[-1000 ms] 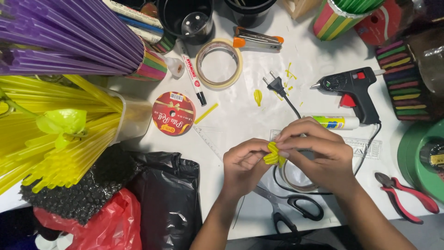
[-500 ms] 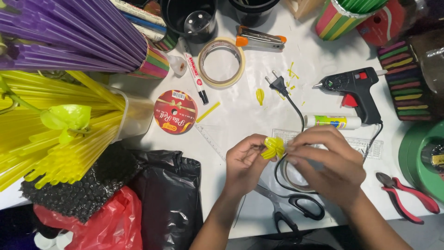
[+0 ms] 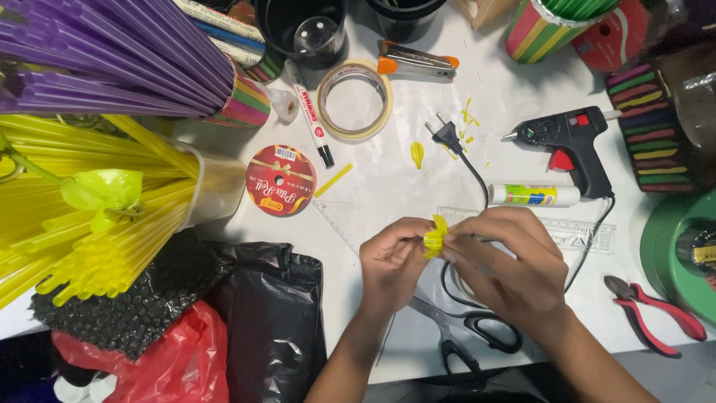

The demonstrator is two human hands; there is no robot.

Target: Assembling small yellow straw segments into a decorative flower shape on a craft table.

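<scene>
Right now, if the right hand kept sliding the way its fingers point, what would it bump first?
The right hand points left, so it would likely first press the yellow piece into the left hand. They already pinch it together.

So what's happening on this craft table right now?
A person is working a small yellow petal-like piece between both hands above the white table. The left hand pinches it from one side and the right hand from the other. Black-handled scissors lie just below the hands, and a black glue gun, a glue stick and a clear ruler lie beyond the right hand. Bundles of yellow straws and purple straws sit at the left.
</scene>
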